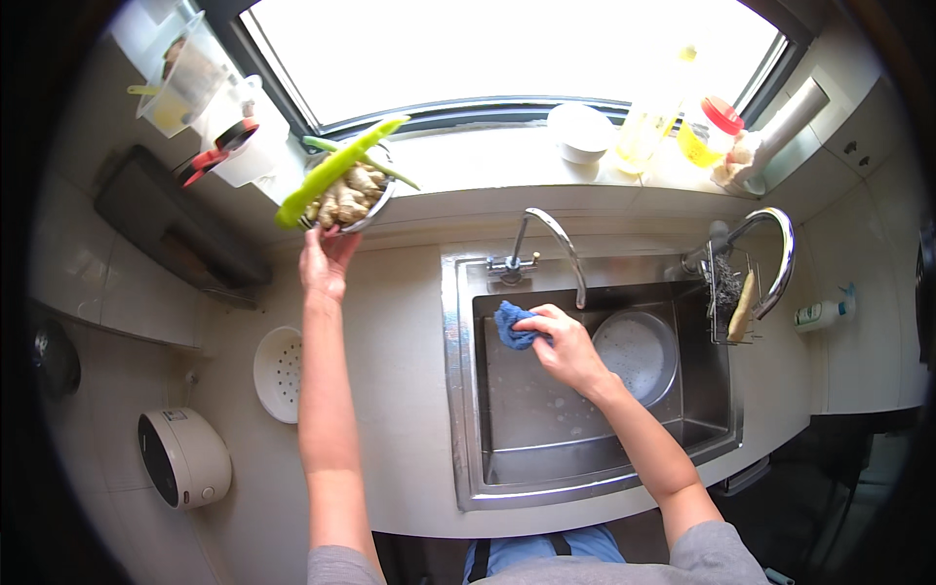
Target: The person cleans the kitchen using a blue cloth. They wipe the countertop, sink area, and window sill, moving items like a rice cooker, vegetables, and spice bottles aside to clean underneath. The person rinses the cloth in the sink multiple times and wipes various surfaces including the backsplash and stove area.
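Observation:
At the left end of the windowsill, my left hand [326, 262] grips the near side of a metal bowl [379, 207]. Whether the bowl rests on the sill or hangs just off it, I cannot tell. Knobbly ginger root [349, 196] fills the bowl, and a long light-green pepper [333, 175] lies across the top. A thinner green pepper [401, 174] pokes out beneath it. Over the left part of the stainless steel sink [541, 446], my right hand [567, 347] pinches a crumpled blue cloth [514, 326]. A round pan [636, 357] with wet, spotted insides sits in the sink.
A slim tap [552, 219] arches over the sink; a larger curved faucet [786, 248] and wire rack [731, 307] stand right. The sill bears a white bowl [581, 134], an oil bottle [647, 131] and a red-lidded jar [706, 135]. A white colander [278, 374] and rice cooker [194, 457] sit left.

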The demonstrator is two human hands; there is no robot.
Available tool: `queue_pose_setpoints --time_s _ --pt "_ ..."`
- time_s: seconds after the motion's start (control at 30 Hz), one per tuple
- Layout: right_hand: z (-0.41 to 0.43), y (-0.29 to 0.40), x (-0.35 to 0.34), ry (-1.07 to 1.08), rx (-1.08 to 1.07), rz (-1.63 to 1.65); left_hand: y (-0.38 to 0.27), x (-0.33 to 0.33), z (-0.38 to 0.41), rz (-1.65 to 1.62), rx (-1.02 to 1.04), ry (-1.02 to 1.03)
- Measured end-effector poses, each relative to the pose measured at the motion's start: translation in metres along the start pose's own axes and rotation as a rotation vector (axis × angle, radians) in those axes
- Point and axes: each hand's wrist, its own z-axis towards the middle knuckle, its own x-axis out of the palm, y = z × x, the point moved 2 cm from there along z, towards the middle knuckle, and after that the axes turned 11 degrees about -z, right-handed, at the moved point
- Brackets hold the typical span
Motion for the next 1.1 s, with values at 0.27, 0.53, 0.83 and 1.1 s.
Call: queue_pose_setpoints --time_s 0.27,0.53,0.83,1.1 --pt "0.006 -0.030 -0.081 -0.250 -0.008 0.071 0.000 -0.006 -0.011 -0.229 0.047 -0.232" --pt "0.121 -0.032 -0.096 -0.249 -0.327 -0.145 0.060 0.204 -0.094 0.863 0.353 0.753" --pt "0.128 -0.029 -0.057 -0.265 -0.426 -0.140 0.190 0.308 -0.009 1.439 -0.105 0.745" --pt "0.141 -0.014 -0.071 -0.405 -0.466 -0.159 0.079 0.288 -0.001 1.164 0.067 0.844"
